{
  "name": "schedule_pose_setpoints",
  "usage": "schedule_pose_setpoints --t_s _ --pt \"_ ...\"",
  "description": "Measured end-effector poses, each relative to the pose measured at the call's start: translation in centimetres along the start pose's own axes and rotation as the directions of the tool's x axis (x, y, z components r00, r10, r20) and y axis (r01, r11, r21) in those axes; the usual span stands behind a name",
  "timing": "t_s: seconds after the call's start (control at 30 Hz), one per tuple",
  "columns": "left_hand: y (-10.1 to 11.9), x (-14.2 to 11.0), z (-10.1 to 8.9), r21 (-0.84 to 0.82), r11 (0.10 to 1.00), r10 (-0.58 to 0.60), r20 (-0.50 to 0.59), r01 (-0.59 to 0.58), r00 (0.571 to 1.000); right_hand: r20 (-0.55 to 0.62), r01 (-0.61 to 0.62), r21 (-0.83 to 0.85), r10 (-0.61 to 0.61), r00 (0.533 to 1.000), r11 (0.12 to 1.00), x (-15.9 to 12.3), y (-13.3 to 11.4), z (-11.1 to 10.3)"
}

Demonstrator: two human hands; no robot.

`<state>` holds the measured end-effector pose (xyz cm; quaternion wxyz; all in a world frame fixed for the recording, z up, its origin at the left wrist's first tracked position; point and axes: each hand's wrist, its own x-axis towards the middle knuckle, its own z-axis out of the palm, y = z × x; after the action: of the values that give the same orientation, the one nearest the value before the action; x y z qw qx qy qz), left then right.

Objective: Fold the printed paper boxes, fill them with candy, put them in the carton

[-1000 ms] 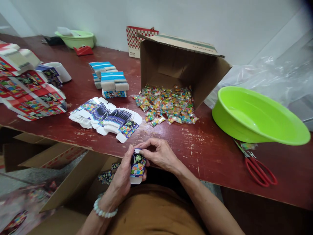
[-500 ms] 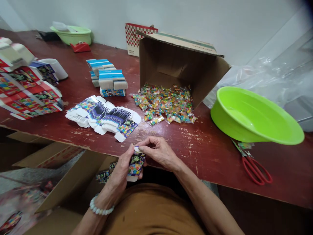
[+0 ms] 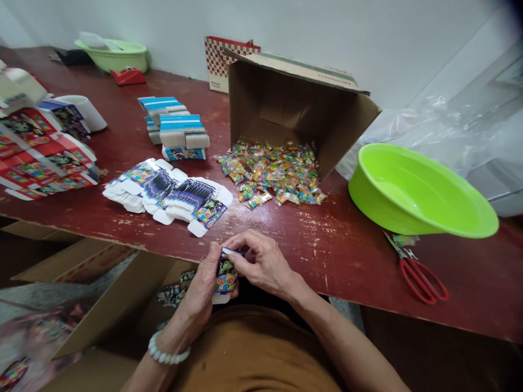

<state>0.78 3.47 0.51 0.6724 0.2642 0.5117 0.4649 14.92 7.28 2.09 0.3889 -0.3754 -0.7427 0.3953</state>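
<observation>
A small dark printed candy box (image 3: 227, 276) is held upright over the table's front edge. My left hand (image 3: 205, 280) wraps round its side, closed on it. At its upper end my right hand (image 3: 260, 261) has thumb and fingers closed on the top flap. A white flap sticks out at the bottom of the box. Beyond my hands a fanned stack of flat box blanks (image 3: 175, 193) lies on the table. To its right, small clear packets of colourful candy (image 3: 278, 171) spill from a tipped cardboard box (image 3: 249, 109).
A green basin (image 3: 425, 190) stands at right, with red-handled scissors (image 3: 423, 279) before it. Bundled blue cartons (image 3: 180, 125) and stacked red cartons (image 3: 44, 147) are at left. Below the table edge, an open cardboard box (image 3: 110, 305) holds dark printed boxes.
My right thumb and fingers have pushed the top flap of the candy box over, so less white shows. My left hand keeps its hold. The view has shifted slightly.
</observation>
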Motion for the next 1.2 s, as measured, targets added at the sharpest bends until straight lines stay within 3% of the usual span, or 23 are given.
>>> schedule_pose_setpoints --t_s 0.13,0.23,0.3,0.43,0.53,0.67,0.73,0.9,0.97,1.1,1.2 --pt "0.3 0.0 -0.1 0.08 0.997 0.007 0.004 -0.008 1.0 0.055 -0.259 0.271 0.254 0.966 0.927 -0.1 0.4 0.2" --pt "0.3 0.0 -0.5 0.142 0.99 0.003 -0.018 -0.001 1.0 0.13 -0.366 0.336 0.342 0.931 0.868 0.1 0.7 0.0" --pt "0.1 0.1 -0.8 0.196 0.981 -0.003 -0.023 0.007 1.0 0.137 -0.345 0.274 0.319 0.938 0.898 0.3 0.8 -0.4" --pt "0.0 0.6 -1.3 0.296 0.954 -0.041 -0.012 0.042 0.999 0.088 -0.13 0.079 0.123 0.988 0.988 0.7 0.7 -1.2" --pt "0.1 0.6 -1.2 0.299 0.953 -0.044 0.005 0.04 0.999 0.018 -0.027 -0.036 0.027 0.999 0.999 0.7 0.6 -1.0" --pt "0.0 0.5 -1.1 0.302 0.952 -0.057 0.019 0.049 0.998 -0.045 -0.054 -0.062 0.051 0.998 0.997 0.5 0.5 -0.5" --pt "-0.3 0.6 -1.2 0.316 0.947 -0.06 0.03 0.048 0.998 -0.01 -0.051 -0.073 0.051 0.999 0.996 0.7 0.5 -0.9" --pt "-0.5 0.7 -1.2 0.377 0.925 -0.065 0.03 0.049 0.997 0.21 -0.099 -0.046 0.107 0.972 0.994 1.3 0.3 -2.4" --pt "-0.3 0.6 -1.1 0.398 0.916 -0.061 0.034 0.043 0.998 0.218 -0.115 -0.074 0.129 0.967 0.991 1.5 0.2 -2.6" --pt "-0.1 0.5 -0.8 0.387 0.921 -0.062 0.026 0.047 0.998 0.17 -0.036 -0.209 0.072 0.983 0.977 1.7 0.4 -2.2" --pt "-0.3 0.5 -0.6 0.323 0.945 -0.063 0.02 0.053 0.998 0.184 -0.135 -0.038 0.14 0.973 0.99 1.4 0.6 -2.1"
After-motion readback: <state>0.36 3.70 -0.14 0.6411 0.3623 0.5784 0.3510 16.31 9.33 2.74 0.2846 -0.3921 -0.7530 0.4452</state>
